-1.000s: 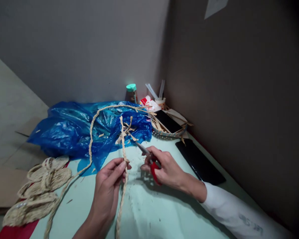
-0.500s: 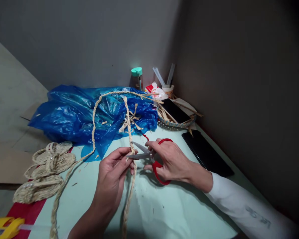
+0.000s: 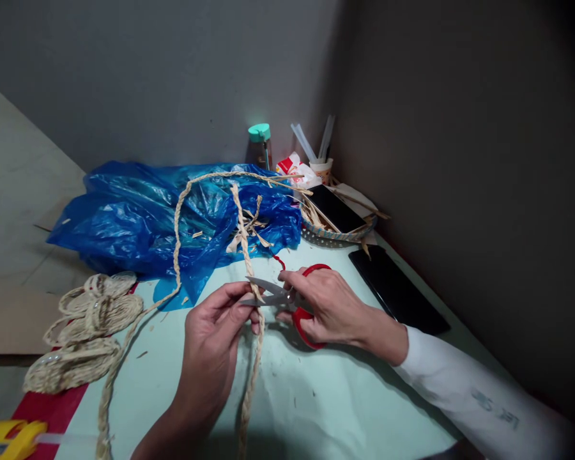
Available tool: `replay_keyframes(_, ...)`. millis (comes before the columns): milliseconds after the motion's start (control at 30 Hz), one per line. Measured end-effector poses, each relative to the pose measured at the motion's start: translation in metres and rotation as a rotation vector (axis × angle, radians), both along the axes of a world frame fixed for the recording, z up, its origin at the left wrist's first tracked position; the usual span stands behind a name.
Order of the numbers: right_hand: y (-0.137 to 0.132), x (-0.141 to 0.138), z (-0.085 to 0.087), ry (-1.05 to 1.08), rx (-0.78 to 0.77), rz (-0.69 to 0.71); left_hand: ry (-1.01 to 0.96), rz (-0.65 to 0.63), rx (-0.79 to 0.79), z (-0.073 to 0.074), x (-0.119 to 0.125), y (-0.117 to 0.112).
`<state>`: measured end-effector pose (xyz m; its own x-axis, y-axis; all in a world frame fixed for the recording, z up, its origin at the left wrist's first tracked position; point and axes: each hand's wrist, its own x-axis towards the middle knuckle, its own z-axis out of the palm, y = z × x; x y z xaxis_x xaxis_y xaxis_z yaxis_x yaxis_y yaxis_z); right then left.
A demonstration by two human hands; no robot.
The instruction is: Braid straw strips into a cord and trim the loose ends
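A pale braided straw cord (image 3: 242, 233) runs from the blue bag down across the table, between my two hands. My left hand (image 3: 216, 326) pinches it near the middle with thumb and fingers. In my right hand (image 3: 328, 308) are red-handled scissors (image 3: 303, 319), fingers through the loops. Their blades are parted, one on each side of the braid just by my left fingertips. Another stretch of braid (image 3: 177, 236) curves over the bag and down the left side of the table; whether the two stretches join is out of view.
A crumpled blue plastic bag (image 3: 129, 204) lies at the back. Small woven straw slippers (image 3: 71, 364) and a yellow glue gun (image 3: 12, 439) are at left. At right are a black tablet-like slab (image 3: 397, 291), a phone (image 3: 335, 207) on a basket (image 3: 333, 236) and a green-lidded bottle (image 3: 259, 144).
The view has shifted slightly. The scissors still straddle the braid near my left fingertips, their blades a little closer together; both hands hold nearly the same pose.
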<state>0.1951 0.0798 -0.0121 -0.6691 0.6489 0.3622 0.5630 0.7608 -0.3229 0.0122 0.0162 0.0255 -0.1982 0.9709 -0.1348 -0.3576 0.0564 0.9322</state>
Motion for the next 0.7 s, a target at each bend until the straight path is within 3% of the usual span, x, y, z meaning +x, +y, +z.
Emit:
replay_keyframes(233, -0.0007, 0.0028, 0.0009, -0.080, 0.060, -0.022, 0.302, 0.064, 0.052, -0.0060, -0.0044, -0.0082)
replay_keyframes(700, -0.0028, 0.0020, 0.0049, -0.070, -0.004, 0.001, 0.437, 0.102, 0.002, 0.0028, 0.0049, -0.0105)
